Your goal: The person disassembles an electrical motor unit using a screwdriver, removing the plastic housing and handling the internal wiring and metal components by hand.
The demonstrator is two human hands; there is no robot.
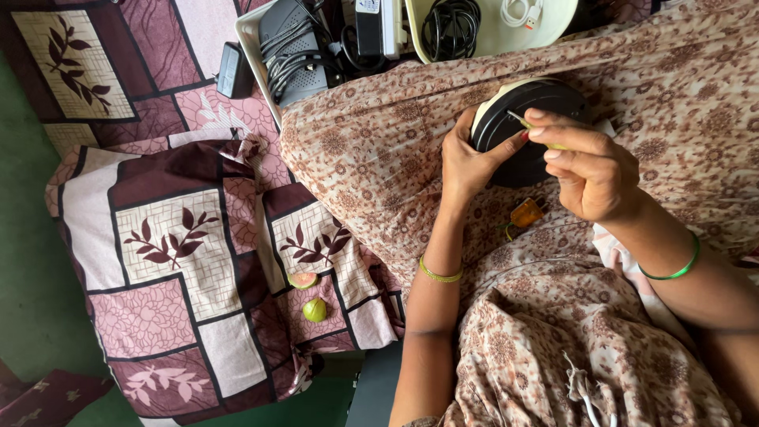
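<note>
A round black device with a cream rim (514, 119) rests on my lap, over brown floral fabric (379, 134). My left hand (466, 162) grips its left edge. My right hand (589, 162) pinches a thin yellow-green tool (523, 121) and presses its tip onto the black face of the device. A small amber-orange object (525, 213) lies on the fabric just below the device, between my two wrists.
A white tray (251, 35) at the top holds black adapters and coiled cables. A second pale tray (506, 32) holds a black cable and a white cable. Two pieces of cut green fruit (309, 296) lie on the patchwork bedsheet (174, 261). The green floor (32, 261) is at left.
</note>
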